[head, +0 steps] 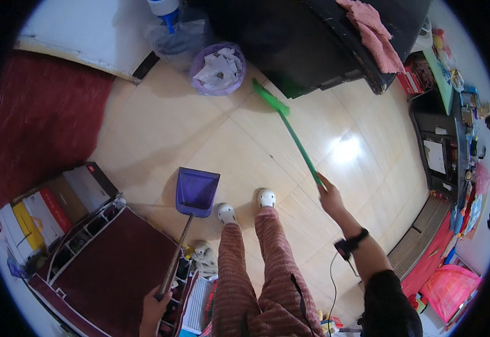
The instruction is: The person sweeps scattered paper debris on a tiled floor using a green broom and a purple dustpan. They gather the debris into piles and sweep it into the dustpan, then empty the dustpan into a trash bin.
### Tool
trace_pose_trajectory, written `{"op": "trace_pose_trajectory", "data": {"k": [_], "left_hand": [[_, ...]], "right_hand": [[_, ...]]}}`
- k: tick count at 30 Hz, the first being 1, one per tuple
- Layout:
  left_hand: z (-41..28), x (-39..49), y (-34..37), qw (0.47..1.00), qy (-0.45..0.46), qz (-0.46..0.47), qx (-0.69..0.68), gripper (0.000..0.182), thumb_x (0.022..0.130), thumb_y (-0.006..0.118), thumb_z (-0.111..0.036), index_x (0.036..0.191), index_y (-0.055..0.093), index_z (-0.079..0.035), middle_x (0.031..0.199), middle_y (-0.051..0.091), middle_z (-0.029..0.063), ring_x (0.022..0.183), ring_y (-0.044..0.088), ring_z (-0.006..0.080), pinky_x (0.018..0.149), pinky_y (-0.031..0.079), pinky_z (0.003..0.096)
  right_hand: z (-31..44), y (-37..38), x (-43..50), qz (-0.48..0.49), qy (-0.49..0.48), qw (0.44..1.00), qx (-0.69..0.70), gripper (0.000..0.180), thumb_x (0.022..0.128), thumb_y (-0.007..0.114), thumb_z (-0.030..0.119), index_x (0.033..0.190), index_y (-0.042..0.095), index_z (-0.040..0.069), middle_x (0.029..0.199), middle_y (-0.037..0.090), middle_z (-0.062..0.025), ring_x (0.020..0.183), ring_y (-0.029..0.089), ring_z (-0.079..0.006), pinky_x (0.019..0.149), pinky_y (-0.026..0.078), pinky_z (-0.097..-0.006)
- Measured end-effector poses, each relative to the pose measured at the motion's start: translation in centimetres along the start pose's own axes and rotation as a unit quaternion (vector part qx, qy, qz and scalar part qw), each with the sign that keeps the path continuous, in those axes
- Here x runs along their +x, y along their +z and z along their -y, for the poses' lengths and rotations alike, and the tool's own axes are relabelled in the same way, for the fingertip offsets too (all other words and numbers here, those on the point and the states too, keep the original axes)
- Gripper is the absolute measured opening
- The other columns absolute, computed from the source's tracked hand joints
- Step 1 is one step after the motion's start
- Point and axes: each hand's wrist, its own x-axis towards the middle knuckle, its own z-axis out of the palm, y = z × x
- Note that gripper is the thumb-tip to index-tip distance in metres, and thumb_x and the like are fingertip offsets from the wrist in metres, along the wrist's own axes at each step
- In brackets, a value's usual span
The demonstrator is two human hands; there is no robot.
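Note:
My left hand (155,304), low in the picture, is closed around the end of a long thin handle. That handle leads up to a purple plastic dustpan (195,189), which lies at the floor left of my white clogs. On the right, my right hand (330,194) grips the top of a green broom (297,141). The broom's green bristles reach the tiled floor beside a black piece of furniture, just right of a waste bin with a purple liner (219,71) full of crumpled paper. A small dark speck (271,156) is on the tiles between broom and dustpan.
A pink cloth (373,33) hangs over the black furniture (308,54). At left are a dark red curtain or panel (47,126), boxes (66,193) and a maroon fabric-covered rack (110,269). A crowded black shelf unit (434,122) lines the right wall. A cable hangs from my right wrist.

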Motion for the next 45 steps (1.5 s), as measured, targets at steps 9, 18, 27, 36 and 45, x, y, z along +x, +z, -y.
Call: {"op": "trace_pose_trajectory", "data": {"k": [9,18,27,36,45], "left_hand": [[-2.7,-0.5,1.6,0.990,0.031,-0.076,0.116,0.040,0.085,0.068,-0.024,0.115,0.063,0.002,0.094,0.068,0.0190,0.087,0.066,0.0240,0.076,0.050,0.0358],[-2.8,-0.5,1.9,0.992,0.031,-0.080,0.088,0.034,0.086,0.068,-0.017,0.112,0.064,0.005,0.082,0.066,0.0117,0.075,0.057,0.0138,0.067,0.047,0.0314],[-1.9,1.1,0.3,0.991,0.025,-0.074,0.113,0.035,0.084,0.066,-0.017,0.112,0.064,0.004,0.092,0.068,0.0234,0.091,0.069,0.0327,0.075,0.052,0.0369],[-3.3,0.5,0.1,0.978,0.131,-0.110,0.120,0.034,0.080,0.067,-0.012,0.112,0.065,0.000,0.086,0.066,0.0250,0.084,0.067,0.0369,0.071,0.052,0.0382],[-4.0,0.0,0.3,0.961,0.177,-0.171,0.125,0.027,0.078,0.069,-0.012,0.103,0.067,-0.002,0.074,0.062,0.0221,0.073,0.064,0.0386,0.062,0.050,0.0415]], "right_hand": [[6.3,8.1,6.5,-0.007,-0.089,0.991,0.102,0.044,0.098,0.049,0.023,0.142,0.043,0.019,0.065,0.061,-0.0180,0.044,0.058,-0.0243,0.045,0.050,-0.0387],[11.8,9.1,5.6,0.036,-0.159,0.983,0.084,0.046,0.096,0.049,0.020,0.141,0.042,0.015,0.092,0.064,-0.0308,0.081,0.063,-0.0455,0.074,0.051,-0.0512],[15.7,8.6,11.3,-0.034,-0.088,0.994,-0.055,0.048,0.097,0.043,0.020,0.144,0.034,0.017,0.092,0.066,-0.0257,0.084,0.064,-0.0443,0.075,0.050,-0.0552],[13.5,11.1,19.6,-0.022,-0.104,0.979,-0.174,0.058,0.095,0.046,0.019,0.149,0.025,0.019,0.094,0.066,-0.0245,0.085,0.064,-0.0435,0.074,0.050,-0.0557],[0.4,1.5,2.7,0.106,-0.146,0.956,-0.233,0.056,0.099,0.044,0.026,0.150,0.021,0.029,0.085,0.065,-0.0278,0.078,0.064,-0.0461,0.070,0.051,-0.0555]]}}
